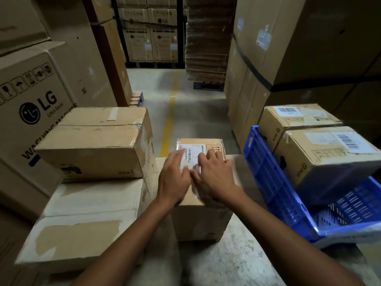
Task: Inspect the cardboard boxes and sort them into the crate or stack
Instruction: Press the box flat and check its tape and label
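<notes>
Head: left hand [174,178], right hand [215,178] on barcode-labelled box [198,221]; LG carton [31,112].

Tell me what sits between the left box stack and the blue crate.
In the head view, one labelled cardboard box stands there, with the left hand and right hand resting on its top.

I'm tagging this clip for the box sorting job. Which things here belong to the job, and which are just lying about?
Job:
middle box, with the left hand and right hand on top
blue crate, holding a far box and a near box
left stack

Lying about:
LG carton
pallet of flat cardboard
yellow floor line
</notes>
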### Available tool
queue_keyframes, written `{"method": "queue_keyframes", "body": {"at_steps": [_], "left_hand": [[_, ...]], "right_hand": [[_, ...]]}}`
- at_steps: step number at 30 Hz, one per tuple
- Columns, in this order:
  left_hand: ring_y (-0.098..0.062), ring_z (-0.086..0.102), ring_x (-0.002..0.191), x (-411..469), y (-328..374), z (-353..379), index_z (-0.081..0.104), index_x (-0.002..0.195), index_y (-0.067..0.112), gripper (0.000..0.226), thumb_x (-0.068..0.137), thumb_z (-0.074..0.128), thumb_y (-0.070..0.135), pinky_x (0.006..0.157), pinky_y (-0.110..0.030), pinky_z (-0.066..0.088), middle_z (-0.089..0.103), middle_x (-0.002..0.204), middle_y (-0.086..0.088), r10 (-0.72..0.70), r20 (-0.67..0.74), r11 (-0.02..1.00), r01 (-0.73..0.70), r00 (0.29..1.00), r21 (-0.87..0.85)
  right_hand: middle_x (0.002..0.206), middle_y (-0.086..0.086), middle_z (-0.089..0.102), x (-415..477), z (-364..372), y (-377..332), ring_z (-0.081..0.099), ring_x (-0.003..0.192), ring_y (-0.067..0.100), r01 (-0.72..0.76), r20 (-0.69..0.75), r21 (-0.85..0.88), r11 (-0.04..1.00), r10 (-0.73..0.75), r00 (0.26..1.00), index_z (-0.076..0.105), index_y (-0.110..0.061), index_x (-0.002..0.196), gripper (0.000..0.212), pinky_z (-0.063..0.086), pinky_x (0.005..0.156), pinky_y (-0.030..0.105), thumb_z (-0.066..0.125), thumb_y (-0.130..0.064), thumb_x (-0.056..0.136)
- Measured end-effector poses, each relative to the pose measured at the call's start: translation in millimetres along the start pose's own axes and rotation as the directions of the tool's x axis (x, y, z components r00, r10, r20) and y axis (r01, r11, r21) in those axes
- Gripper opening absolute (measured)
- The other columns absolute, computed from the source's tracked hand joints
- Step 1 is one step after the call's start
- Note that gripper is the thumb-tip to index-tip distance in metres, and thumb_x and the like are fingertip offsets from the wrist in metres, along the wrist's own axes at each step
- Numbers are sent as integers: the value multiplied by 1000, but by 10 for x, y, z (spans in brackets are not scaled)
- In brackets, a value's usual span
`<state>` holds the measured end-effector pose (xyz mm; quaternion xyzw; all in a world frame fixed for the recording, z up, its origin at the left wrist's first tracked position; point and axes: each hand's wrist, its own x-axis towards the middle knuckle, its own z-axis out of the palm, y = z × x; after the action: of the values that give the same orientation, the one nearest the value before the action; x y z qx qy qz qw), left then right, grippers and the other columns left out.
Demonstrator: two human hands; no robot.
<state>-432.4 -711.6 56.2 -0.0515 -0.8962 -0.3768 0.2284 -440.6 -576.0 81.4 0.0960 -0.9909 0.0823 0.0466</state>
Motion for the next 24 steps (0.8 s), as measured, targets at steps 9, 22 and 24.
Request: {"method": "queue_keyframes", "body": {"at_steps": [9, 22, 24], "left_hand": [[-20, 60, 122, -112, 181, 336, 52, 138, 6, 40, 101, 35, 2, 99, -28, 51, 61, 133, -9, -473, 250, 344, 438, 845, -830], [-35, 37, 139, -383, -185, 1298, 31, 153, 18, 57, 103, 41, 42, 112, -41, 31, 36, 155, -13, -599, 519, 695, 718, 610, -42], [-33, 38, 139, -365, -39, 1177, 32, 154, 17, 58, 102, 46, 37, 112, -40, 33, 37, 156, -9, -595, 498, 668, 733, 631, -131]], "right_hand": [[162, 11, 24, -281, -24, -127, 15, 150, 37, -203, 79, 186, 961, 192, 978, 39, -29, 142, 59, 10, 118, 64, 40, -63, 94], [147, 6, 53, -860, -323, 1519, 51, 130, 25, -468, 102, 699, 541, 573, 813, 56, -22, 142, 46, 42, 108, 42, 54, -40, 100], [145, 5, 54, -962, -341, 1597, 54, 126, 23, -432, 111, 768, 473, 566, 817, 53, -21, 144, 51, 45, 105, 45, 55, -43, 98]]}}
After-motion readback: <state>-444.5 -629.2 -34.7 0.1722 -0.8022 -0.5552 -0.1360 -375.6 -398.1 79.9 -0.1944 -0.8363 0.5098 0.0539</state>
